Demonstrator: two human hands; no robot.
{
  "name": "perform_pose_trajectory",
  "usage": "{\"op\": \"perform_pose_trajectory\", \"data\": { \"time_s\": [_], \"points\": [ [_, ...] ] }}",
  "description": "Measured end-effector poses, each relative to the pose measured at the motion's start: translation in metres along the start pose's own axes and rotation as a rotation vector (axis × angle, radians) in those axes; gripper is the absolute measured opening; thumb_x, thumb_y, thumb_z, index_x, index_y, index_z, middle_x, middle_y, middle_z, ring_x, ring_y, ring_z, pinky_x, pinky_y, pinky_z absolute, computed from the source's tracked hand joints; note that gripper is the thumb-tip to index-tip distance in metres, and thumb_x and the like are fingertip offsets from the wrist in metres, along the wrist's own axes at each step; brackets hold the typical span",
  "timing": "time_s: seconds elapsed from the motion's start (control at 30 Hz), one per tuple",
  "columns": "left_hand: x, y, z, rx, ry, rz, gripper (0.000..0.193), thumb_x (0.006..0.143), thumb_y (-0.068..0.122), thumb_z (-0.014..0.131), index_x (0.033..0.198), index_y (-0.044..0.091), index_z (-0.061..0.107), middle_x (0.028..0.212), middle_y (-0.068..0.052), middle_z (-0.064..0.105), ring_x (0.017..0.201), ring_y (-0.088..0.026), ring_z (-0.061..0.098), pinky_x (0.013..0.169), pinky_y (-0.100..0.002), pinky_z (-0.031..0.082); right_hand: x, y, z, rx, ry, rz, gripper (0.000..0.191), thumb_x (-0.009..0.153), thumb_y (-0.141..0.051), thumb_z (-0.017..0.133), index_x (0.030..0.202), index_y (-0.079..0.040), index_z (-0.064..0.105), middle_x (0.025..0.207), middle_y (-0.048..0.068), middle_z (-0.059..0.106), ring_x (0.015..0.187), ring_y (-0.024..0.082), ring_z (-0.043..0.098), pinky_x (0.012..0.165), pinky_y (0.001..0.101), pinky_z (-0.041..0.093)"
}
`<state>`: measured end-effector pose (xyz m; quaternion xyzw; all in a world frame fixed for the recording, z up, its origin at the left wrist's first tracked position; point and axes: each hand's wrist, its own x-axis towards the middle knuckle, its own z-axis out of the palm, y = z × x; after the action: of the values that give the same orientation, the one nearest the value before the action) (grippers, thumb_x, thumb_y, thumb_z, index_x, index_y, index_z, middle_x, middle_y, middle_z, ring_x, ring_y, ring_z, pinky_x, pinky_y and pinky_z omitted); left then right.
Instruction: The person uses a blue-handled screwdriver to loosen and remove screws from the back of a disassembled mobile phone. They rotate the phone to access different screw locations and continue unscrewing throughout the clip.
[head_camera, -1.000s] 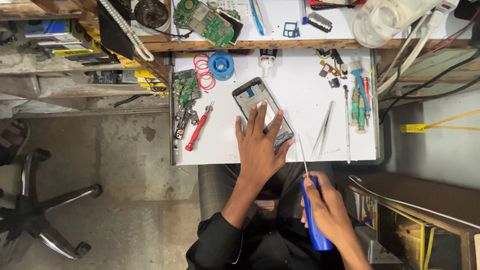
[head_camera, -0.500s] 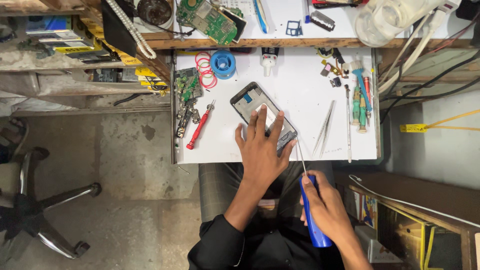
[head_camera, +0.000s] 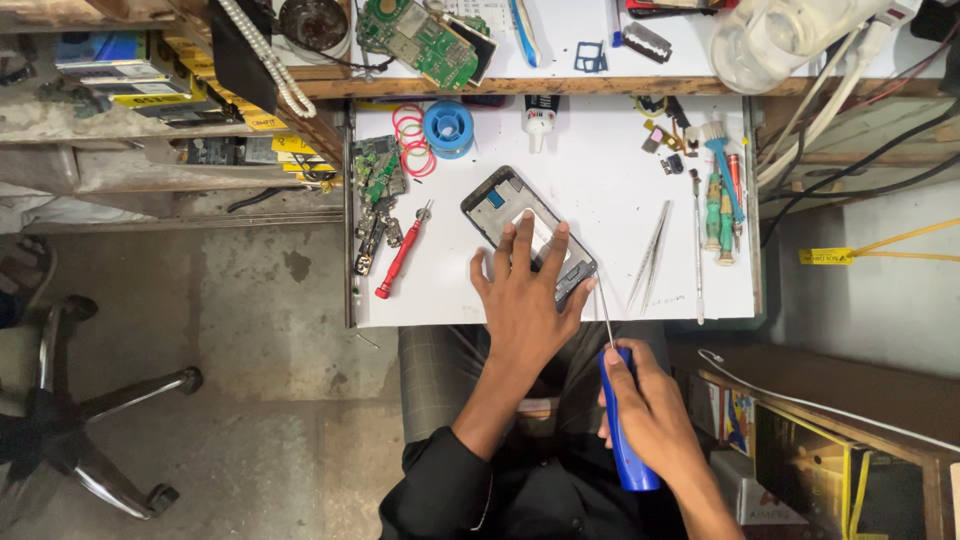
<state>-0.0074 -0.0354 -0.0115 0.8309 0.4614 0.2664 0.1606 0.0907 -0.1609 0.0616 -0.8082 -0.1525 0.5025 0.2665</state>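
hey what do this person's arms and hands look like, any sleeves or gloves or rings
Both hands are bare: no gloves, and no rings or watch that can be made out on the left hand or the right hand. The left arm wears a black sleeve pushed up past the elbow, leaving the forearm uncovered. The right forearm is also uncovered as far as shown.

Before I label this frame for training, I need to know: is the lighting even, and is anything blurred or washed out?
Head view: even, soft light on the white work table; faint shadow under the left hand on the phone frame; the clear plastic jug at the top edge looks slightly washed out; the right hand with the blue screwdriver is sharp; straight edges bow a little near the borders.
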Motion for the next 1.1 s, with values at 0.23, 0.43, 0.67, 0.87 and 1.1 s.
{"op": "perform_pose_trajectory", "data": {
  "time_s": [0.23,0.43,0.67,0.87,1.1],
  "points": [
    [0.001,0.001,0.0,-0.01,-0.005,-0.018,0.065,0.089,0.052,0.07,0.143,0.017,0.062,0.151,-0.024,0.048,0.14,-0.044,0.044,0.112,-0.068,0.024,0.0,0.002,0.002,0.003,0.012,-0.014,0.049,0.101,-0.046,0.05,0.129,-0.007,0.053,0.07,0.014,0.063,0.045,0.021,0.063,0.043,0.0375,0.054],
    [0.002,0.002,0.003,-0.017,0.027,-0.012,0.065,0.087,0.05,0.072,0.141,0.014,0.064,0.148,-0.026,0.05,0.136,-0.046,0.046,0.113,-0.068,0.024,0.007,0.008,0.004,0.066,-0.004,-0.022,0.046,0.101,-0.045,0.047,0.127,-0.007,0.054,0.071,0.014,0.061,0.044,0.022,0.061,0.041,0.0376,0.052],
    [0.005,0.001,0.003,-0.013,0.041,-0.001,0.066,0.082,0.047,0.075,0.138,0.012,0.066,0.143,-0.029,0.054,0.13,-0.048,0.05,0.116,-0.066,0.025,0.011,0.011,0.013,0.208,-0.015,-0.027,0.042,0.101,-0.04,0.044,0.125,-0.007,0.053,0.071,0.012,0.059,0.043,0.02,0.058,0.04,0.0362,0.05],
    [0.005,0.001,0.001,-0.013,0.017,-0.004,0.067,0.083,0.049,0.076,0.138,0.012,0.066,0.143,-0.029,0.054,0.129,-0.047,0.051,0.116,-0.066,0.025,0.01,0.012,0.017,0.185,0.019,-0.019,0.044,0.101,-0.04,0.044,0.124,-0.005,0.054,0.068,0.012,0.059,0.042,0.021,0.059,0.039,0.0363,0.05],
    [0.004,0.001,0.0,-0.01,0.009,0.002,0.068,0.083,0.049,0.075,0.139,0.011,0.066,0.143,-0.03,0.053,0.129,-0.048,0.05,0.115,-0.066,0.025,0.015,0.016,0.017,0.216,-0.011,-0.018,0.044,0.101,-0.042,0.044,0.121,-0.004,0.053,0.069,0.012,0.058,0.042,0.021,0.059,0.039,0.0356,0.049]
  ]
}}
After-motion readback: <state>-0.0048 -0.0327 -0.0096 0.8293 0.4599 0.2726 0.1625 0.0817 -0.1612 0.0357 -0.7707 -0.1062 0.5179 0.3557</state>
